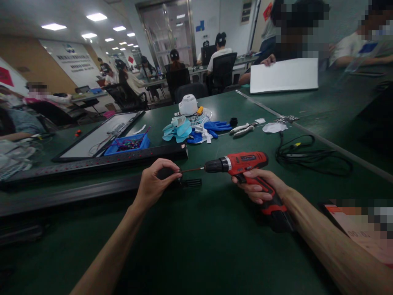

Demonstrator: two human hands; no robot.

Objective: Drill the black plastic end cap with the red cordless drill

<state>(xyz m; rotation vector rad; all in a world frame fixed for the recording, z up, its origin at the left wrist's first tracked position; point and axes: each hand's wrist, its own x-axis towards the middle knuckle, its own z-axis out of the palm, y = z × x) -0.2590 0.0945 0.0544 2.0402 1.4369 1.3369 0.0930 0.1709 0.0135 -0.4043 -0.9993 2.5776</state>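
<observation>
My right hand (262, 184) grips a red and black cordless drill (247, 159) by its handle, with the chuck pointing left. A long thin bit (194, 169) runs from the chuck to the fingertips of my left hand (156, 178). Thumb and forefinger of that hand are pinched together at the bit's tip; whatever small thing they hold there is hidden. Just behind and below the left fingers is the end of a long black bar (92, 191). A small black slotted piece (193, 183) sits at that end, under the bit.
Behind lie a second black bar (147, 155), a blue tray of wires (127, 144), light-blue fan blades (178, 129), blue gloves (216, 126) and pliers (244, 130). A black cable (316, 157) coils at right. Across the green table, a person holds a white panel (284, 76).
</observation>
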